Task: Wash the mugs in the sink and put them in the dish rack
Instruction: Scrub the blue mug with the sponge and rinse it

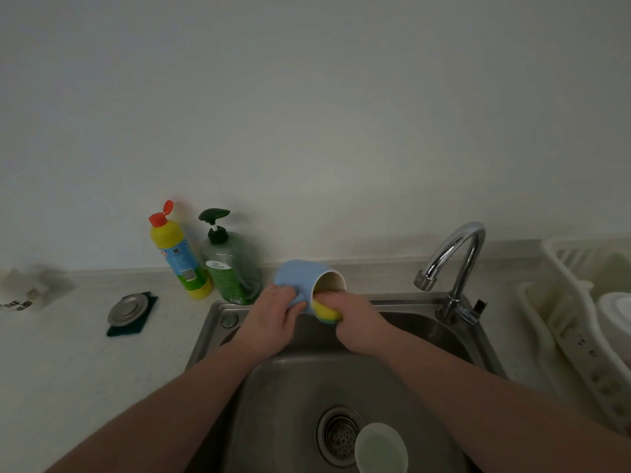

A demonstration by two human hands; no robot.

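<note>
Gripping the blue mug (300, 278) by its body, the left hand (273, 315) steadies it while the right hand (355, 319) pinches a sponge (327, 310) at the rim; wet glaze is likely slippery, ceramic fragile.

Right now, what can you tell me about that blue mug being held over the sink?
The light blue ceramic-looking mug has a cream inside and is tipped on its side, mouth facing right and toward the camera, above the back edge of the steel sink. The left hand grips its body; the handle is hidden. The right hand presses a yellow sponge at its rim.
</note>
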